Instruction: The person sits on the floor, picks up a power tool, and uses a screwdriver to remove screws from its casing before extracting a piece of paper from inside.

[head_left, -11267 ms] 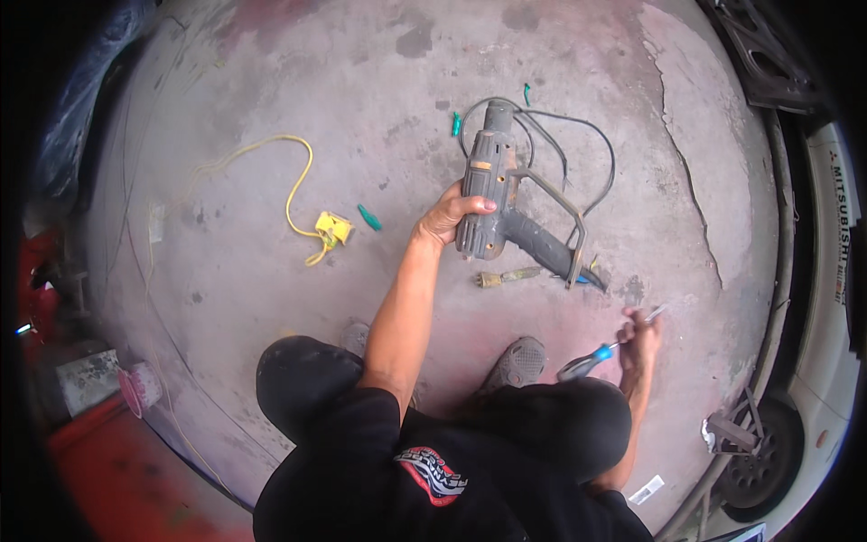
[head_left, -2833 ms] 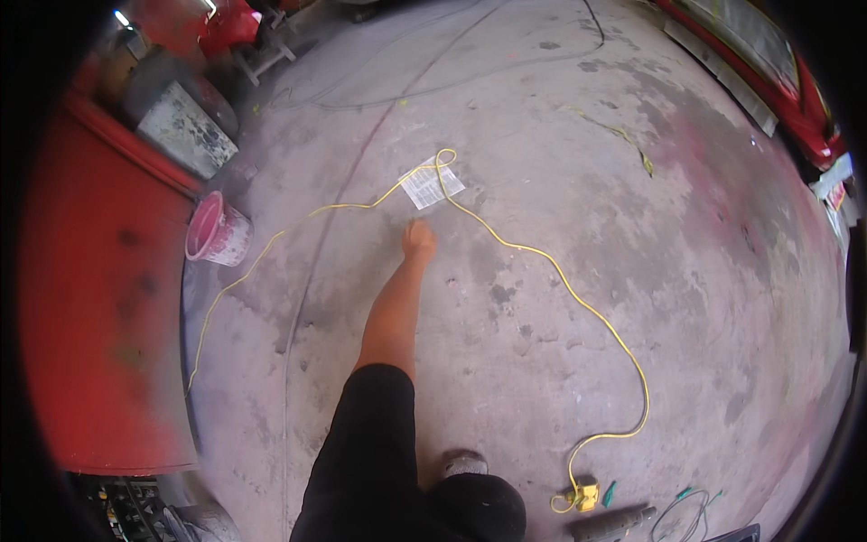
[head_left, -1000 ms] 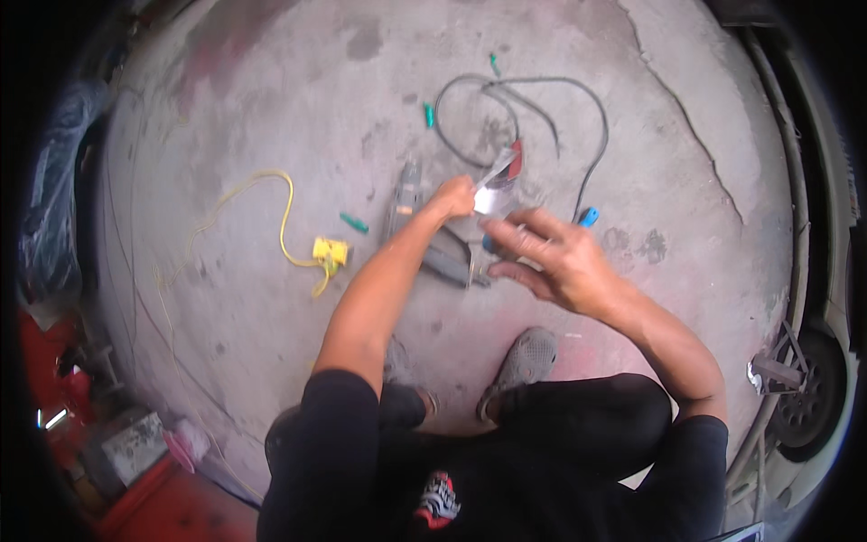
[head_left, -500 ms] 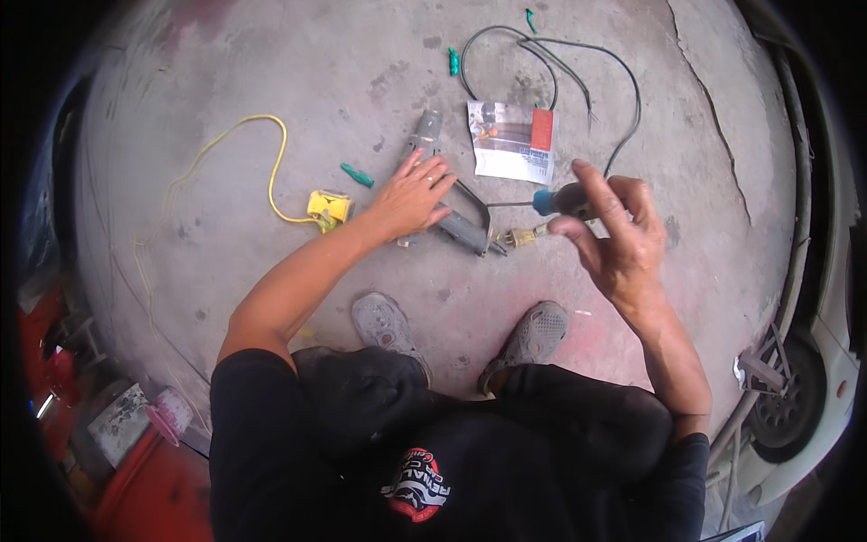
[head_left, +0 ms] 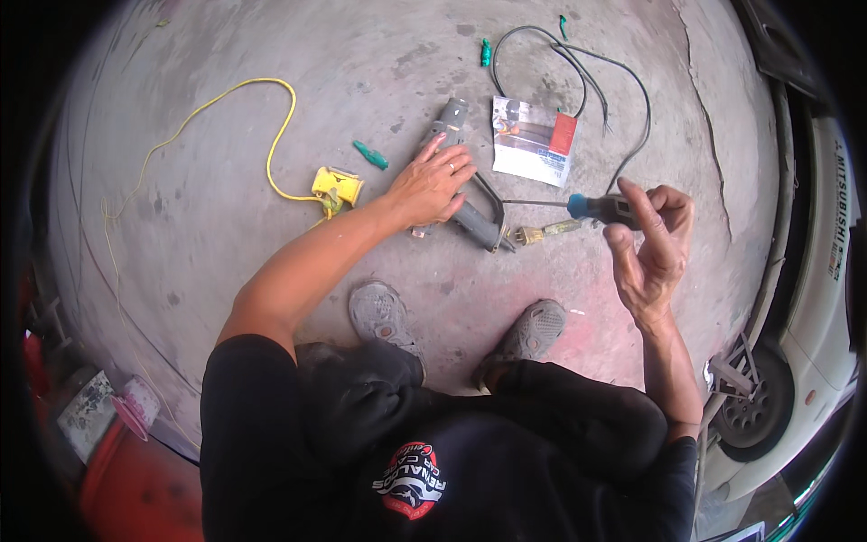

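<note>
A grey tool housing with an angular dark loop handle lies slantwise on the concrete. My left hand is laid over its middle with the fingers curled around it, hiding part of the body. To the right, my right hand has thumb and fingers about the dark handle of a screwdriver with a blue collar. Its shaft points left, and the tip meets the loop handle. Just below the shaft lies a plug with a dirty, pale lead. A printed sheet rests beyond the screwdriver.
A black cable loops at the far right. Small green pieces are scattered about. On the left lies a yellow block with a yellow cord. My shoes stand nearer. A parked car edges the right side.
The view has shifted a little, moving the floor things slightly right. My left hand remains on the grey tool. My right hand's fingers have shifted slightly around the screwdriver handle.
</note>
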### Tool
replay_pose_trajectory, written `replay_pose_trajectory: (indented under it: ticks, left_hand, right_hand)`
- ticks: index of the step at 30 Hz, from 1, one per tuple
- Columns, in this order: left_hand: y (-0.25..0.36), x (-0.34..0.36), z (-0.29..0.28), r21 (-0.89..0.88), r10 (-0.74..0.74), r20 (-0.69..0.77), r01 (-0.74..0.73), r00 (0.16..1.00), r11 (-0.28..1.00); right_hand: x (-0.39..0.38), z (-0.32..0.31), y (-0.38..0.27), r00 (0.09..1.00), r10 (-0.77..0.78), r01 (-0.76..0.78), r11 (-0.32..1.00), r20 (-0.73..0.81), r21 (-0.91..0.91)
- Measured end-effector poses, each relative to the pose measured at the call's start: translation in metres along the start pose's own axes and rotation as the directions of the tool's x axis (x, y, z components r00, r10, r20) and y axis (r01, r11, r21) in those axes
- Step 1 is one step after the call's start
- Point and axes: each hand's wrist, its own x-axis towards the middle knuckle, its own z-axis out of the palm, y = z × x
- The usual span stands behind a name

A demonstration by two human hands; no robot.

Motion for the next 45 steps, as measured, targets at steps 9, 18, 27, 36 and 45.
replay_pose_trajectory:
  ticks: [9, 18, 27, 36, 45]
  left_hand:
    - [0.009, 0.004, -0.007, 0.085, 0.023, 0.087, -0.030, 0.996, 0.996]
    - [0.037, 0.047, 0.029, -0.167, 0.088, 0.130, -0.065, 0.988, 0.984]
    - [0.039, 0.048, 0.045, -0.208, -0.060, 0.163, 0.094, 0.985, 0.974]
    - [0.040, 0.052, 0.040, -0.209, -0.087, 0.166, 0.122, 0.982, 0.970]
    - [0.038, 0.052, 0.041, -0.243, -0.071, 0.133, 0.102, 0.989, 0.965]
  right_hand:
    - [-0.009, 0.002, 0.002, 0.994, 0.107, -0.104, 0.981, -0.009, 0.162]
    - [-0.020, -0.001, 0.005, 0.991, 0.127, -0.125, 0.991, -0.042, 0.046]
    - [-0.030, -0.015, 0.024, 0.987, 0.159, -0.162, 0.963, 0.035, 0.217]
    - [-0.020, -0.010, 0.023, 0.985, 0.129, -0.142, 0.983, 0.112, 0.113]
    - [-0.031, -0.002, 0.027, 0.991, 0.129, -0.117, 0.951, -0.023, 0.286]
